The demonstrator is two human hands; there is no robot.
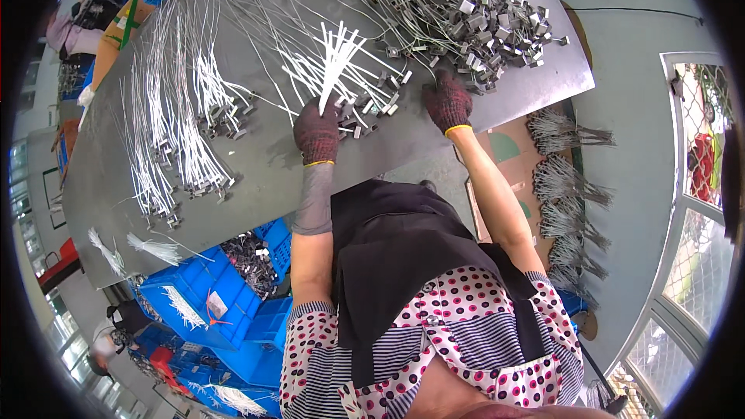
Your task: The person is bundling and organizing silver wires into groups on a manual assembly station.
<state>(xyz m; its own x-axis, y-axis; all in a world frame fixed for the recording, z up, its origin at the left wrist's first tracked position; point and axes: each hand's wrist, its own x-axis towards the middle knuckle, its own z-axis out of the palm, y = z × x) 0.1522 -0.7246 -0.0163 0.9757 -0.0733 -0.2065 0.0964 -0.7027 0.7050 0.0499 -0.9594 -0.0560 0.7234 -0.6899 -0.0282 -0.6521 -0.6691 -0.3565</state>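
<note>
My left hand point(317, 132), in a dark red-and-black knit glove with a yellow cuff, is closed on a fanned bunch of thin white strips point(339, 58). Beneath and beside the bunch lie wires with white sleeves and small metal end blocks point(382, 102). In a matching glove, my right hand point(448, 101) has its fingers curled at the near edge of a heap of grey metal blocks on wires point(489, 35). What those fingers hold, if anything, is hidden. Both hands are over the grey metal table point(268, 167).
More white-sleeved wires point(198, 159) lie in rows on the left. Two small white bundles point(153, 249) rest at the table's near-left edge. Blue crates point(233, 302) stand below. Wire bundles point(570, 178) lie on cardboard at the right, near the wall. A person point(74, 35) is at far left.
</note>
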